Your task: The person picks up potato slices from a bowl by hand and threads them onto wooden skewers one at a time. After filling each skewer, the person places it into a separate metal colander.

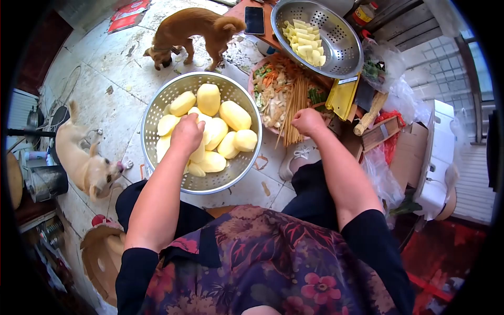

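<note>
Several peeled yellow potatoes (235, 115) fill a perforated metal colander (152, 118) on the floor. My left hand (187, 135) is inside it, fingers curled down over a potato among the others; the fingertips are mostly hidden. My right hand (308, 122) is closed beside a bundle of thin wooden skewers (295, 107). What its fingers pinch, if anything, is hidden. Under the skewers lies a pink tray (254, 79) of chopped vegetables (273, 86), with orange, white and green pieces. Above it, a second colander (344, 44) holds cut potato pieces (304, 42).
A brown dog (189, 29) stands beyond the potato colander, and a cream dog (84, 155) is at the left. A phone (254, 21) lies on the wooden bench. Yellow packets (344, 98), plastic bags (386, 178) and a white foam box (434, 157) crowd the right side.
</note>
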Tool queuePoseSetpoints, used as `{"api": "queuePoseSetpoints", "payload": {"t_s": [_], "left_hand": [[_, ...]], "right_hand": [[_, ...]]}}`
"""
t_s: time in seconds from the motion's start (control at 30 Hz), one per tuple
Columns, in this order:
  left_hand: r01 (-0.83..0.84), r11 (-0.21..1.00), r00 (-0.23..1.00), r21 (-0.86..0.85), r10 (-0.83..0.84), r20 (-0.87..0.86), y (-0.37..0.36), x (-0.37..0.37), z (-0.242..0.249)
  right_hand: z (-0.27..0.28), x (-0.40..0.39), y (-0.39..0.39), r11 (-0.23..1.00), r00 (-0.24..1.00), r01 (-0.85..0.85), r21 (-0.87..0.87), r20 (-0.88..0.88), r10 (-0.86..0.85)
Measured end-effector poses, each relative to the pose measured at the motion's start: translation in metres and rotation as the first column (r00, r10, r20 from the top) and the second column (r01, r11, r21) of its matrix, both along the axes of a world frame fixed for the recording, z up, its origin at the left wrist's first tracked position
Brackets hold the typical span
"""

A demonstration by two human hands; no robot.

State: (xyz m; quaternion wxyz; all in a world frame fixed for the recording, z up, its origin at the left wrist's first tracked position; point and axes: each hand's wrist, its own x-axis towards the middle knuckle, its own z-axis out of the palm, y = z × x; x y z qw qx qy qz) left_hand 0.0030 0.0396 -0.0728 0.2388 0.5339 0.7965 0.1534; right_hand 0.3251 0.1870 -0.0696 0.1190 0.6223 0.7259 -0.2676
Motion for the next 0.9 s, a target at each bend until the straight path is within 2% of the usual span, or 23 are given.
{"api": "queuePoseSetpoints", "payload": {"t_s": [0.1,0.17,0.23,0.3,0.4,0.53,0.6,0.8,0.9], "left_hand": [[-0.023,0.996,1.000,-0.085,0.023,0.006,0.008,0.003,0.012],[-0.030,0.981,0.999,-0.190,0.023,-0.039,0.011,0.009,0.020],[-0.022,0.982,0.999,-0.188,0.014,-0.047,0.011,0.010,0.018],[-0.014,0.984,0.999,-0.180,0.005,-0.054,0.014,0.011,0.020],[-0.049,0.963,0.999,-0.264,0.049,-0.008,0.017,0.012,0.028],[-0.018,0.957,1.000,-0.291,0.023,0.015,0.017,0.013,0.031],[-0.014,0.955,1.000,-0.297,0.022,0.022,0.018,0.014,0.032],[-0.007,0.946,0.999,-0.324,0.019,0.036,0.020,0.012,0.033],[-0.002,0.949,0.999,-0.315,0.017,0.045,0.020,0.011,0.032]], "right_hand": [[-0.022,-0.004,-0.001,1.000,0.998,0.026,-0.002,0.061,-0.025],[-0.038,-0.005,-0.003,0.974,0.972,0.226,0.015,0.066,-0.227],[-0.044,-0.008,-0.006,0.975,0.973,0.221,0.038,0.052,-0.223],[-0.046,-0.013,-0.006,0.937,0.947,0.314,0.152,0.018,-0.321],[-0.042,-0.021,0.002,0.928,0.937,0.345,0.144,0.011,-0.350],[-0.039,-0.032,0.016,0.942,0.948,0.291,0.168,0.080,-0.308],[-0.035,-0.038,0.021,0.959,0.946,0.254,0.127,0.175,-0.274],[-0.055,-0.037,0.037,0.978,0.958,0.163,0.133,0.216,-0.189],[-0.055,-0.038,0.041,0.977,0.953,0.173,0.124,0.229,-0.198]]}}
